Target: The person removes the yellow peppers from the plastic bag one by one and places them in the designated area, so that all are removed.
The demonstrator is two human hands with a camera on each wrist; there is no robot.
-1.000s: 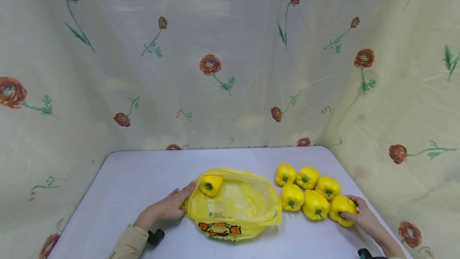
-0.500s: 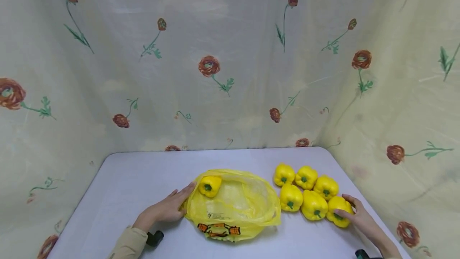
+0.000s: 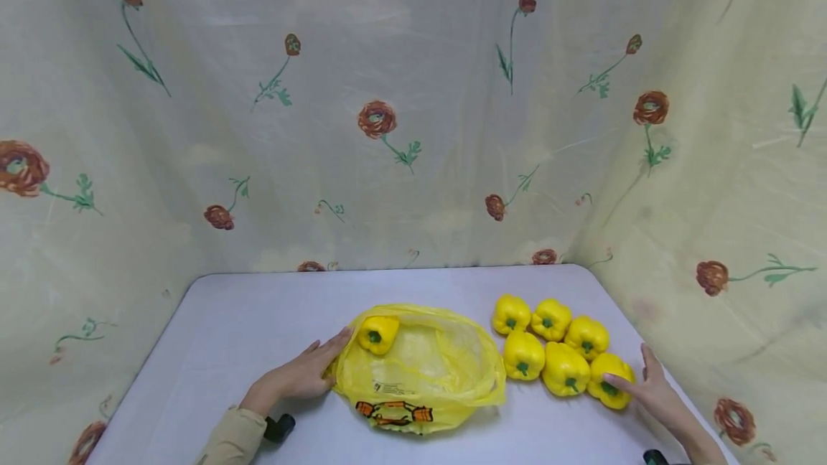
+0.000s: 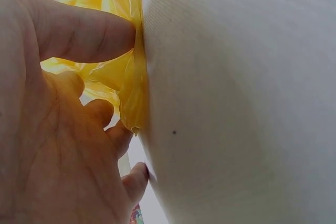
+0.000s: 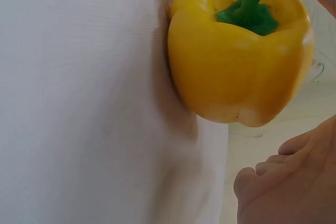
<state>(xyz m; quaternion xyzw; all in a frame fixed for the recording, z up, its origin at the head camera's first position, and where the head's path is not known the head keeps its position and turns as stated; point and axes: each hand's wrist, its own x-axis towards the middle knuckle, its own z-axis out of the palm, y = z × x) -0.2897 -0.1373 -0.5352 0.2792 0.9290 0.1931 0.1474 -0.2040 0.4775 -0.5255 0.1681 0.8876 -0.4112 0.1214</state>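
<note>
A thin yellow plastic bag (image 3: 452,411) with an orange and black print lies wide-mouthed on the table, one yellow bell pepper (image 3: 380,332) inside at its left. My left hand (image 3: 300,375) rests against the bag's left side, fingers extended along it. In the left wrist view, the thumb (image 4: 89,34) touches the yellow plastic. On the right, my right hand (image 3: 655,393) is spread beside the nearest yellow bell pepper (image 3: 612,366), its thumb over the pepper's front and its other fingers apart from it. The right wrist view shows this pepper (image 5: 236,72) standing with its green stem.
Several more yellow bell peppers (image 3: 566,368) stand in two rows between the bag and my right hand. The white table (image 3: 271,314) has its right edge close to that hand. A floral curtain (image 3: 439,185) hangs behind and along both sides.
My right hand first shifted the rightmost pepper slightly left against its neighbours. Since then its fingers have come off the pepper and spread to the right. My left hand stays at the bag.
</note>
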